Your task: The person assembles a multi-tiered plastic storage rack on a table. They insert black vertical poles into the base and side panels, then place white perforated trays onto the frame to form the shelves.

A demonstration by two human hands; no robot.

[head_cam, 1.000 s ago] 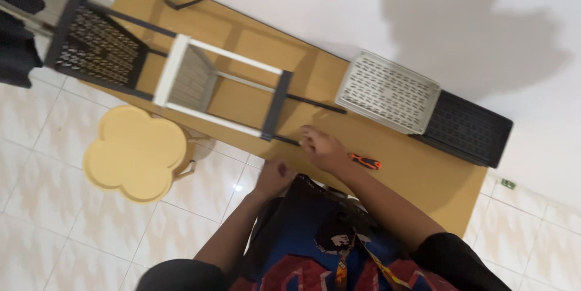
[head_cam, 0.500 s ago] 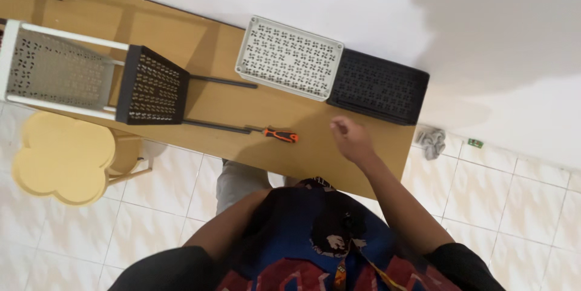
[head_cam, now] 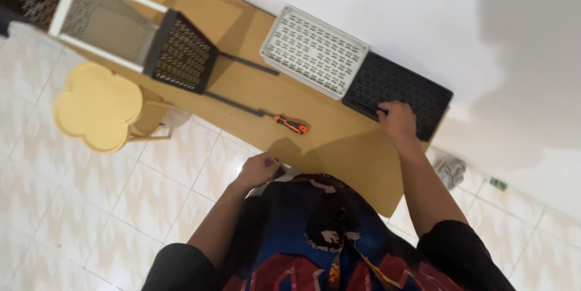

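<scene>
Seen from above, my right hand [head_cam: 396, 119] rested on the near edge of the flat black perforated plastic panel [head_cam: 402, 94] that lay at the far side of the long wooden table [head_cam: 339, 146], against the white wall [head_cam: 423, 13]; my fingers were curled over the panel's rim, gripping it, with my thumb on the table side. The black panel lay touching a flat pale grey perforated plastic panel [head_cam: 315, 52] of the same kind, placed just beside it. My left hand [head_cam: 259, 169] was at the table's near edge, close to my body, loosely closed; whether it held anything I could not tell from this angle. Between my two hands, on the bare tabletop, lay a screwdriver with an orange and black handle [head_cam: 290, 124], apart from both. Farther along the table stood a partly built rack: a black mesh basket [head_cam: 183, 55] on thin dark metal rods [head_cam: 239, 104], with a white-framed grey mesh basket [head_cam: 103, 22] next to it. On the pale tiled floor [head_cam: 91, 218] beside the table stood a yellow flower-shaped plastic stool [head_cam: 97, 106].
</scene>
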